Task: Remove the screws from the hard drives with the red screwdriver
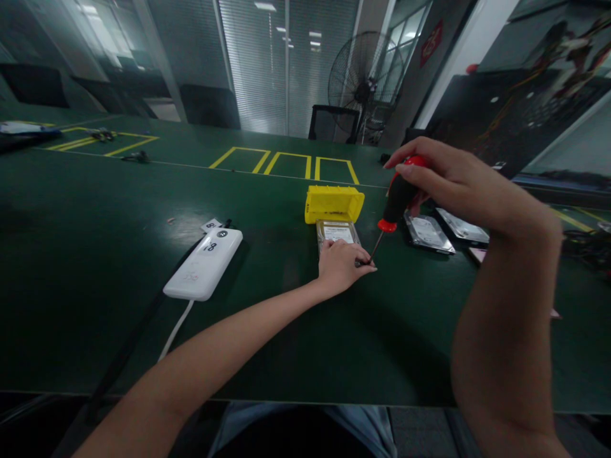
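Observation:
A hard drive [337,231] with a white label lies flat on the table, its far end close to a yellow plastic bin [334,198]. My left hand [340,262] is closed over the near part of the drive, with thumb and fingers around its near right corner. My right hand [432,172] grips a red and black screwdriver [400,198] by its handle. The shaft slants down to the left, and its tip meets the drive's corner beside my left fingers. My left hand hides the drive's near part and any screw there.
A white power bank [205,264] with a cable stands left on the green table [286,337]. To the right lie a hard drive [428,233] and another drive [461,224]. Yellow tape rectangles [287,165] mark the far side. Cables [592,248] sit at the right edge.

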Motion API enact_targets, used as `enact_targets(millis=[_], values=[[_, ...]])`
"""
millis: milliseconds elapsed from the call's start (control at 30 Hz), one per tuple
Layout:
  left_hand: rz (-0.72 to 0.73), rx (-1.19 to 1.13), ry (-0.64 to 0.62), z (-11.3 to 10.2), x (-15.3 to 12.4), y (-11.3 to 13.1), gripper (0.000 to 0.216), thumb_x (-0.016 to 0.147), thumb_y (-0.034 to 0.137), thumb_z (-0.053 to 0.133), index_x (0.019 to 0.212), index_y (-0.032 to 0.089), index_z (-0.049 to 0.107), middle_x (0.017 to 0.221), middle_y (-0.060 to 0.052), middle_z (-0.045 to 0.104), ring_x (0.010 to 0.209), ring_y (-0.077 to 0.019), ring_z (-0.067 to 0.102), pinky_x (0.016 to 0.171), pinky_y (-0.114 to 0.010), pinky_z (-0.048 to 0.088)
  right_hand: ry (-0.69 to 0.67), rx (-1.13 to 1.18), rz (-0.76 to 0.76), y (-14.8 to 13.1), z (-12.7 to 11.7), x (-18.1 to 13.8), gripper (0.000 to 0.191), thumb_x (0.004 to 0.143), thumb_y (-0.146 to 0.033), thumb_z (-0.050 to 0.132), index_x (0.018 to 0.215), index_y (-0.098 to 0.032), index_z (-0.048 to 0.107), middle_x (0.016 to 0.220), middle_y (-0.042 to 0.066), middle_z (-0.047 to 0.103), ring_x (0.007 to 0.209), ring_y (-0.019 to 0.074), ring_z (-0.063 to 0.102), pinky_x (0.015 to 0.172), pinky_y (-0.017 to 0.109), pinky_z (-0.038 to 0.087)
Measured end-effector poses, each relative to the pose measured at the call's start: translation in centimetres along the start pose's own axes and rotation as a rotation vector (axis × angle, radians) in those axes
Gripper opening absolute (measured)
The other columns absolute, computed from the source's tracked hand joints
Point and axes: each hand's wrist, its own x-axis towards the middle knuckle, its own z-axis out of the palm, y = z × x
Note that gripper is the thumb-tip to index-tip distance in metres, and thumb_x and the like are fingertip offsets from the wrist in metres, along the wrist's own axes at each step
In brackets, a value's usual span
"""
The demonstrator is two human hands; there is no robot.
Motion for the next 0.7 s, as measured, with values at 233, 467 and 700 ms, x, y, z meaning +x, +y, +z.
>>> enact_targets(millis=[233, 467, 700], values=[[0.0, -0.004, -0.007, -0.05, 0.04, -0.11, 0.02, 0.083, 0.044, 0.061, 0.083, 0.028, 0.072, 0.101, 0.008, 0.071, 0.095, -0.0199, 0.058, 0.084, -0.039, 0.033, -0.002, -0.019, 0.001, 0.06, -0.03, -0.04, 0.031, 0.09, -0.042, 0.042, 0.102, -0.018, 0.059, 0.085, 0.003, 0.064, 0.061, 0.0127, 0.062, 0.049, 0.024, 0.048], [-0.015, 0.007, -0.014, 0.05, 0.16, -0.08, 0.02, 0.083, 0.045, 0.062, 0.081, 0.028, 0.072, 0.101, 0.007, 0.072, 0.095, -0.0205, 0.059, 0.084, -0.04, 0.031, -0.009, -0.01, -0.005, 0.15, -0.06, -0.09, 0.032, 0.091, -0.043, 0.042, 0.1, -0.018, 0.059, 0.081, 0.002, 0.062, 0.058, 0.0113, 0.061, 0.049, 0.023, 0.048], [0.004, -0.003, 0.011, 0.17, 0.15, -0.17, 0.02, 0.083, 0.045, 0.062, 0.08, 0.027, 0.071, 0.098, 0.007, 0.072, 0.095, -0.0197, 0.059, 0.083, -0.04, 0.032, -0.002, -0.026, -0.01, -0.42, -0.05, -0.19, 0.029, 0.09, -0.042, 0.044, 0.099, -0.019, 0.06, 0.081, 0.003, 0.063, 0.063, 0.0119, 0.06, 0.051, 0.021, 0.048]])
